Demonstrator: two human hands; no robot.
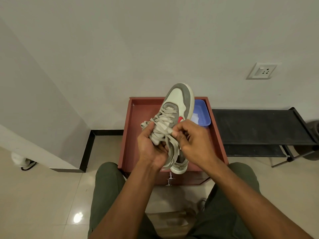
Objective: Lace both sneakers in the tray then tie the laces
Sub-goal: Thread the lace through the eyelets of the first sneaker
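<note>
A grey-and-white sneaker (179,100) with a red side mark is held up over the reddish-brown tray (131,128), toe pointing away from me. Its beige laces (165,118) cross the eyelets, and loose ends hang down near the heel. My left hand (151,145) grips the shoe's tongue and collar from the left, thumb near a lace loop. My right hand (191,137) pinches a lace at the upper eyelets between thumb and fingers. A second sneaker is not visible.
A blue plastic tub (203,112) sits in the tray's far right corner. The tray rests on a low cabinet with a metal handle (170,180). A black bench (259,128) stands to the right, the wall just behind. My knees flank the cabinet.
</note>
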